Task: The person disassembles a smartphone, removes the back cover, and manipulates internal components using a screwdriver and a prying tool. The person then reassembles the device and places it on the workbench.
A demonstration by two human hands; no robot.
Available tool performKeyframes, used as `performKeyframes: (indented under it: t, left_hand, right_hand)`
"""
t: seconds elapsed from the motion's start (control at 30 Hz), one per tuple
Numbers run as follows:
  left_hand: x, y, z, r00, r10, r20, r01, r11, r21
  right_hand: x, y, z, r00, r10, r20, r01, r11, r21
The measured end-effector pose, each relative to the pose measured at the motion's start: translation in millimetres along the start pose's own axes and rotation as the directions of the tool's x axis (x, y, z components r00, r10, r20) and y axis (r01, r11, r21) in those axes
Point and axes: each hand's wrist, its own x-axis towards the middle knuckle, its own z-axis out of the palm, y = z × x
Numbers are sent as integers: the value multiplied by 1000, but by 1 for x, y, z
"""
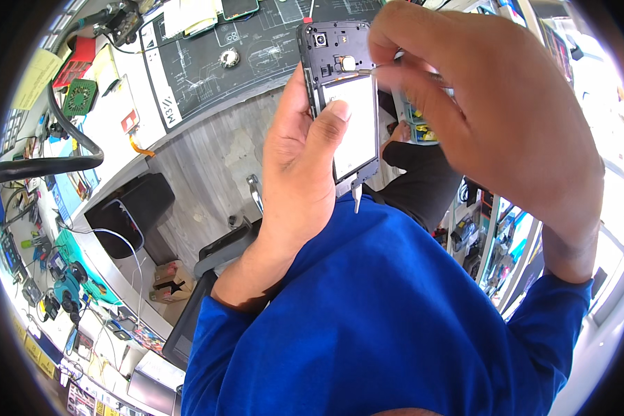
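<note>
My left hand (pixel 297 166) grips an opened smartphone (pixel 338 40) upright, its thumb pressed on the large white battery (pixel 358 132). The phone's back is off, baring a black upper frame with a camera and a small round part. Closed in a pinch, my right hand (pixel 496 104) is at the phone's upper right edge. A thin metal tool (pixel 362 71) sticks out from its fingertips, the tip at the round part; most of the tool is hidden by the fingers. A white plug (pixel 357 197) hangs at the phone's lower edge.
Beyond the phone lies a dark printed work mat (pixel 215 76) with a small round metal dish (pixel 229 58). A thick black cable (pixel 55 166) curves over the cluttered bench at left. Shelves of parts (pixel 489 236) stand at right; a chair armrest (pixel 229 246) is by my left forearm.
</note>
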Motion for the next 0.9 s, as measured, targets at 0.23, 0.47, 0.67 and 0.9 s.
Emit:
performKeyframes:
  t: [0.23, 0.47, 0.67, 0.9]
  left_hand:
    - [-2, -1, -4, 1000, 10, 7, -10, 1000, 15]
    - [-4, -2, 0, 999, 8, -42, -7, 1000, 27]
    - [-1, -2, -1, 999, 37, -14, -36, 999, 26]
    - [1, -2, -2, 999, 40, -1, -40, 998, 51]
  right_hand:
    - [0, 1, 3, 1000, -4, 6, 4, 1000, 4]
    - [-1, 2, 3, 1000, -11, 5, 11, 1000, 12]
    - [-3, 4, 4, 1000, -10, 8, 10, 1000, 18]
    - [-2, 5, 3, 1000, -12, 7, 12, 1000, 18]
